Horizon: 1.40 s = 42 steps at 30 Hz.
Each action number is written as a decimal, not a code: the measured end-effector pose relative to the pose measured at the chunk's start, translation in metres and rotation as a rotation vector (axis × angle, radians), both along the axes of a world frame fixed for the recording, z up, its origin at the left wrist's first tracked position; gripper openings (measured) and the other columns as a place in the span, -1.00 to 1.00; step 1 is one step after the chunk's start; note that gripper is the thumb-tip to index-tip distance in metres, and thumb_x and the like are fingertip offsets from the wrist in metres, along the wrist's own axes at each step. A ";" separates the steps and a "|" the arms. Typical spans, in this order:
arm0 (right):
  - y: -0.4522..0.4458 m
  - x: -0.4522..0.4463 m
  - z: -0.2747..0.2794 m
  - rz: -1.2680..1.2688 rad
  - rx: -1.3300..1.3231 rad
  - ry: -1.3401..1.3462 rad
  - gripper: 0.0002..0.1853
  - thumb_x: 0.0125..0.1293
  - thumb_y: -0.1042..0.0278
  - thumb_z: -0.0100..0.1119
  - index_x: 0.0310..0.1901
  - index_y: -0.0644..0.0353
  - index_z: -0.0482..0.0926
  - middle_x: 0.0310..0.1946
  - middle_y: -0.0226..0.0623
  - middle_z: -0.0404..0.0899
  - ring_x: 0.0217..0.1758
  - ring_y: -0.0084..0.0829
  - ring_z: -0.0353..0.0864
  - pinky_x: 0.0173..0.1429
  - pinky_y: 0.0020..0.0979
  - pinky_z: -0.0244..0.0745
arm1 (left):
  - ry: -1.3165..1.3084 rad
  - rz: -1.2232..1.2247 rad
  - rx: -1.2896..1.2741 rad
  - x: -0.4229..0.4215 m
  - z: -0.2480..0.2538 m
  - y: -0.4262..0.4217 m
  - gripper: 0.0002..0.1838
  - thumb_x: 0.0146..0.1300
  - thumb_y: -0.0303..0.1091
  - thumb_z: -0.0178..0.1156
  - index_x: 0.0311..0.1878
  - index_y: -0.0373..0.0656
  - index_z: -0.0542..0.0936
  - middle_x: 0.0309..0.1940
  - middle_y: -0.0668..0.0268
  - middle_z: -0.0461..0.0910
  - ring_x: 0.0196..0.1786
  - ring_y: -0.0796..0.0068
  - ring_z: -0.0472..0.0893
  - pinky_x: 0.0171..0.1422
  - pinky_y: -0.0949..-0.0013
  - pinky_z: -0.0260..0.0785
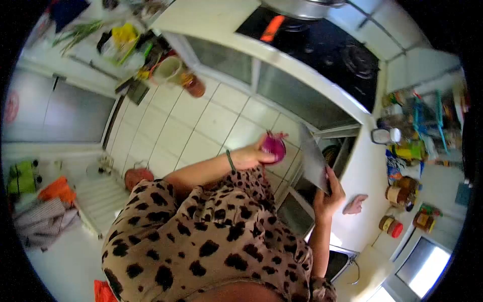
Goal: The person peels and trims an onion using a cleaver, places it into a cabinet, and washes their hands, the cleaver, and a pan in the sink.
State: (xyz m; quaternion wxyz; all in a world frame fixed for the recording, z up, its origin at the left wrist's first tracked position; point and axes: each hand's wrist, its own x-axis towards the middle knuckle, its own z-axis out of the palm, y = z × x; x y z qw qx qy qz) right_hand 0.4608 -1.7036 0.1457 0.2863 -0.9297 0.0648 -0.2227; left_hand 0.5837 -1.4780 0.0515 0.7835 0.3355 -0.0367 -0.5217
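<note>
My left hand (250, 157), with a dark green band at the wrist, is closed around a purple onion (274, 148). The onion is out in front of my body, above the tiled floor. In my right hand (329, 195) is a cleaver (313, 161), its broad grey blade pointing away from me and its handle inside my fingers. Blade and onion are apart. On the white counter (361, 176) beside my right hand lies a pinkish, knobbly piece (355, 205) whose kind I cannot make out.
A black gas stove (322, 55) carries a metal pot (302, 7), near an orange handle (272, 28). Jars, including a red-lidded one (391, 226), line the counter's back. An open cabinet (297, 214) stands below. Bags and containers (168, 69) crowd the far left.
</note>
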 end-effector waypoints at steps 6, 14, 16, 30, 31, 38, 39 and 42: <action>0.127 0.062 -0.029 0.351 -0.173 0.124 -0.31 -0.33 0.61 0.22 0.03 -0.02 0.58 -0.51 -0.24 0.57 -0.51 -0.21 0.54 -0.43 -0.27 0.45 | -0.357 0.492 0.259 -0.005 -0.055 0.111 -0.28 0.21 -0.26 0.27 0.31 -0.24 0.10 0.09 0.19 0.37 0.11 0.42 0.43 0.14 0.39 0.38; 0.347 0.185 -0.114 0.533 -0.247 0.164 -0.45 -0.17 0.46 0.27 -0.01 -0.09 0.58 -0.64 -0.37 0.45 -0.62 -0.29 0.46 -0.52 -0.30 0.39 | -0.363 0.611 0.609 0.089 -0.108 0.315 -0.68 0.39 -0.16 0.03 0.06 -0.16 0.42 -0.09 0.33 0.49 -0.02 0.57 0.47 0.10 0.43 0.38; 0.373 0.219 -0.141 0.500 -0.188 0.202 -0.44 -0.22 0.59 0.23 -0.04 -0.04 0.63 -0.58 -0.32 0.54 -0.55 -0.28 0.52 -0.46 -0.31 0.41 | -0.563 0.531 0.575 0.121 -0.153 0.342 -0.70 0.37 -0.19 0.05 0.04 -0.15 0.45 -0.08 0.31 0.50 -0.02 0.55 0.48 0.11 0.39 0.38; 0.460 0.423 -0.235 0.533 -0.101 0.284 -0.37 -0.16 0.44 0.25 0.09 -0.11 0.52 -0.54 -0.33 0.52 -0.50 -0.24 0.55 -0.41 -0.26 0.47 | -0.067 0.726 0.082 0.335 -0.287 0.435 -0.60 0.41 -0.21 0.00 0.19 -0.27 0.39 0.15 0.22 0.46 0.15 0.42 0.48 0.29 0.33 0.30; 0.466 0.444 -0.243 0.542 -0.114 0.315 -0.38 -0.15 0.43 0.25 0.10 -0.10 0.52 -0.52 -0.32 0.54 -0.50 -0.23 0.55 -0.40 -0.26 0.47 | -0.077 0.726 0.087 0.360 -0.283 0.443 -0.60 0.41 -0.21 0.00 0.19 -0.27 0.39 0.15 0.22 0.46 0.15 0.42 0.48 0.29 0.33 0.30; 0.500 0.537 -0.296 0.522 0.049 0.370 -0.38 -0.13 0.53 0.24 0.10 -0.07 0.54 -0.41 -0.18 0.62 -0.43 -0.17 0.60 -0.32 -0.25 0.52 | -1.272 0.453 1.050 0.453 -0.275 0.478 -0.74 0.15 -0.20 0.20 -0.17 -0.12 0.50 -0.26 0.19 0.49 -0.16 0.21 0.46 -0.09 0.21 0.31; 0.505 0.544 -0.301 0.494 0.076 0.385 -0.39 -0.13 0.54 0.23 0.09 -0.06 0.54 -0.39 -0.18 0.62 -0.41 -0.16 0.60 -0.31 -0.25 0.52 | -1.224 0.379 1.028 0.463 -0.267 0.481 -0.76 0.16 -0.27 0.21 -0.14 -0.14 0.51 -0.22 0.21 0.51 -0.14 0.25 0.49 -0.04 0.25 0.35; 0.516 0.561 -0.318 0.434 0.034 0.465 -0.39 -0.13 0.55 0.24 0.08 -0.06 0.55 -0.37 -0.17 0.63 -0.40 -0.15 0.61 -0.30 -0.25 0.53 | -1.340 0.351 0.960 0.489 -0.281 0.487 -0.79 0.18 -0.34 0.20 -0.13 -0.15 0.53 -0.19 0.23 0.53 -0.11 0.30 0.52 0.00 0.27 0.39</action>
